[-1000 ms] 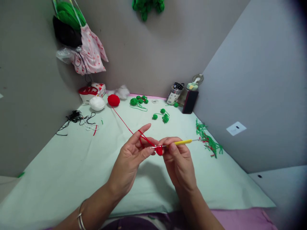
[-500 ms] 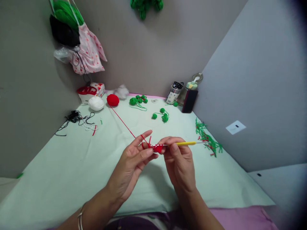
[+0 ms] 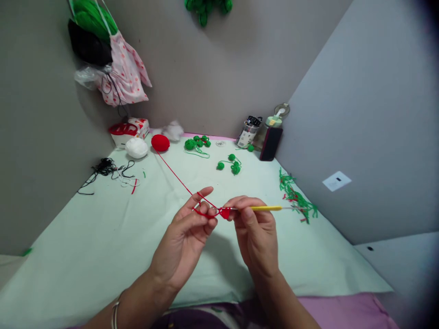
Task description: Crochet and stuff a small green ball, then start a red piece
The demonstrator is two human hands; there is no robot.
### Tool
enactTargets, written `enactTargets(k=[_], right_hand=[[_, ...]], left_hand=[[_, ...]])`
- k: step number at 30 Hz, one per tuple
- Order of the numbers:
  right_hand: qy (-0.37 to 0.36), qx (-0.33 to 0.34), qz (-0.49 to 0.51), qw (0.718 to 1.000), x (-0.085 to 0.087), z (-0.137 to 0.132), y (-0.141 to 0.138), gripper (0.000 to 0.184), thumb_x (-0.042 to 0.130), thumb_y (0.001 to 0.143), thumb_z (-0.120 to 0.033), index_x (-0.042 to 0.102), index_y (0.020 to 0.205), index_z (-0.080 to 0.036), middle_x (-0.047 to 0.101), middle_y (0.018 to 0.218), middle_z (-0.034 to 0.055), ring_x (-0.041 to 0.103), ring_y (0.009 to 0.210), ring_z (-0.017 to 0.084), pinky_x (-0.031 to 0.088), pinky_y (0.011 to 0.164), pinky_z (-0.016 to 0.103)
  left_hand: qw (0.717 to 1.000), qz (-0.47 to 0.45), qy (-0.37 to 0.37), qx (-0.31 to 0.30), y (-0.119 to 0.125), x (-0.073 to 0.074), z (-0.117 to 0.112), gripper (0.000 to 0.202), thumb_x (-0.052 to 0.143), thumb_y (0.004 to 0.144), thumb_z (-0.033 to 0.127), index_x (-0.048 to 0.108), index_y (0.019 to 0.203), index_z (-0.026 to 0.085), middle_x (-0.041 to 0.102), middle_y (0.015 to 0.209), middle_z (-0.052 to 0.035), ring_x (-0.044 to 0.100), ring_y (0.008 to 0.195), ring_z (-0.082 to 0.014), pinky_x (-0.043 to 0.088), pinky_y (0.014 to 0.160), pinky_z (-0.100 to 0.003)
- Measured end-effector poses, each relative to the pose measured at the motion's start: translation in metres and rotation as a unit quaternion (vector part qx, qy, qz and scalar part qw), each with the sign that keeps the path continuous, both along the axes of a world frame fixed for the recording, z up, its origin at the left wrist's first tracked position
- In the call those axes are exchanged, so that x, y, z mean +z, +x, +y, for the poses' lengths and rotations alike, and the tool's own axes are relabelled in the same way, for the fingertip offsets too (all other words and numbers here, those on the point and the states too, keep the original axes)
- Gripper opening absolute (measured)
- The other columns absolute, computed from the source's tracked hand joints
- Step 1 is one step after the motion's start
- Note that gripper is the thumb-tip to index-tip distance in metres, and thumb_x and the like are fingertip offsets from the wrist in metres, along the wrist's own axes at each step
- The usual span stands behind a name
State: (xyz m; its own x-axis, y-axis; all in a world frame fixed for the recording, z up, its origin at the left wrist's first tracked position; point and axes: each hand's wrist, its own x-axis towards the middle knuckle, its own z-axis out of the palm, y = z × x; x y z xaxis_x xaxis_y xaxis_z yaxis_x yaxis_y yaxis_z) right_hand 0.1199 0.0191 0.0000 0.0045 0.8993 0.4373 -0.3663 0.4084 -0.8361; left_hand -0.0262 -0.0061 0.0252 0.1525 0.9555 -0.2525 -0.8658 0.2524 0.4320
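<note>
My right hand (image 3: 257, 230) grips a crochet hook (image 3: 265, 208) with a yellow handle, its metal shaft pointing left. On that shaft, by my right fingertips, sits a small piece of red crochet (image 3: 225, 213). Red yarn (image 3: 176, 176) runs from a red yarn ball (image 3: 160, 143) at the back left to my left hand (image 3: 185, 233), where it loops over the raised index finger. Thumb and other fingers of my left hand pinch a red strand beside the hook's tip. Exactly how the loops sit on the hook is too small to tell.
Behind my hands lie several small green crochet balls (image 3: 235, 168). A white yarn ball (image 3: 136, 148) and black yarn scraps (image 3: 104, 167) are at left. Green and red scraps (image 3: 297, 198) lie at right, below a phone (image 3: 271, 144) and a can (image 3: 248, 135).
My left fingers have drawn slightly left, away from the crochet piece, leaving a longer stretch of red yarn between. The hook has shifted very slightly right.
</note>
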Motion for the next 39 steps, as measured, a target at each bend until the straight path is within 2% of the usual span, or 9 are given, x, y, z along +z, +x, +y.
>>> enactTargets(k=[7,11,17,20,24,27,30,35,39], right_hand=[[0.066,-0.046,-0.091,0.993,-0.002,-0.003,0.005,0.015,0.064,0.102,-0.028,0.078,0.098,-0.026,0.077,0.092,0.0057,0.069,0.083,0.019,0.057,0.072,0.033],[0.125,-0.083,-0.156,0.976,-0.001,-0.007,0.005,0.020,0.062,0.102,-0.019,0.079,0.103,-0.029,0.075,0.093,0.0053,0.071,0.090,0.021,0.058,0.073,0.034],[0.275,-0.258,-0.334,0.864,-0.012,-0.015,0.003,0.046,0.067,0.094,-0.005,0.076,0.127,-0.036,0.069,0.099,0.0051,0.068,0.082,0.018,0.058,0.070,0.033],[0.238,-0.204,-0.294,0.903,-0.008,-0.012,0.003,0.047,0.065,0.094,-0.002,0.075,0.126,-0.036,0.071,0.097,0.0044,0.069,0.082,0.018,0.059,0.068,0.031],[0.176,-0.121,-0.248,0.945,0.000,-0.008,0.006,0.031,0.063,0.098,-0.008,0.078,0.114,-0.030,0.073,0.091,0.0037,0.070,0.082,0.018,0.060,0.069,0.031],[0.225,-0.179,-0.324,0.901,-0.006,-0.010,0.007,0.040,0.065,0.096,-0.007,0.076,0.125,-0.032,0.074,0.099,0.0056,0.071,0.088,0.020,0.061,0.073,0.033],[0.264,-0.237,-0.339,0.871,-0.014,-0.014,0.005,0.049,0.066,0.094,-0.005,0.073,0.131,-0.037,0.073,0.107,0.0066,0.071,0.092,0.022,0.061,0.074,0.035],[0.129,-0.146,-0.176,0.965,-0.007,-0.010,0.007,0.025,0.062,0.100,-0.014,0.079,0.108,-0.030,0.072,0.091,0.0030,0.068,0.081,0.017,0.057,0.071,0.031],[0.034,-0.074,-0.070,0.994,0.001,-0.003,0.012,0.015,0.064,0.101,-0.024,0.079,0.097,-0.024,0.069,0.085,0.0020,0.066,0.070,0.014,0.056,0.067,0.029]], left_hand=[[0.992,0.105,0.074,-0.023,0.000,-0.001,0.001,0.038,0.079,0.085,0.022,0.073,0.121,0.012,0.064,0.083,-0.0019,0.054,0.064,-0.0089,0.047,0.058,-0.020],[0.974,0.205,0.095,-0.018,0.003,-0.005,0.001,0.044,0.089,0.079,0.019,0.073,0.121,0.017,0.065,0.078,0.0022,0.052,0.065,-0.0082,0.044,0.062,-0.021],[0.984,0.160,0.061,-0.053,0.003,-0.010,0.000,0.054,0.087,0.081,0.020,0.070,0.133,0.019,0.062,0.076,0.0034,0.049,0.065,-0.0071,0.041,0.063,-0.020],[0.990,0.095,0.040,-0.096,0.003,-0.011,0.000,0.056,0.086,0.081,0.018,0.069,0.134,0.016,0.060,0.078,0.0034,0.047,0.062,-0.0057,0.040,0.060,-0.020],[0.987,0.134,0.060,-0.062,0.006,-0.012,-0.001,0.065,0.085,0.081,0.014,0.064,0.142,0.022,0.063,0.080,0.0034,0.050,0.065,-0.0075,0.042,0.063,-0.021],[0.984,0.161,0.074,-0.027,0.008,-0.011,-0.003,0.065,0.086,0.081,0.017,0.064,0.142,0.022,0.065,0.078,0.0031,0.050,0.067,-0.0085,0.043,0.065,-0.021],[0.991,0.113,0.046,-0.059,0.008,-0.010,-0.003,0.054,0.087,0.082,0.021,0.070,0.134,0.017,0.063,0.080,0.0017,0.049,0.065,-0.0070,0.043,0.063,-0.019],[0.996,0.054,0.024,-0.068,-0.001,-0.009,0.002,0.047,0.082,0.081,0.011,0.075,0.128,0.009,0.058,0.077,0.0005,0.046,0.063,-0.0063,0.043,0.057,-0.017],[0.996,0.068,0.035,-0.054,-0.005,-0.012,0.005,0.042,0.081,0.082,0.012,0.077,0.124,0.010,0.058,0.079,-0.0004,0.044,0.063,-0.0063,0.043,0.057,-0.017]])
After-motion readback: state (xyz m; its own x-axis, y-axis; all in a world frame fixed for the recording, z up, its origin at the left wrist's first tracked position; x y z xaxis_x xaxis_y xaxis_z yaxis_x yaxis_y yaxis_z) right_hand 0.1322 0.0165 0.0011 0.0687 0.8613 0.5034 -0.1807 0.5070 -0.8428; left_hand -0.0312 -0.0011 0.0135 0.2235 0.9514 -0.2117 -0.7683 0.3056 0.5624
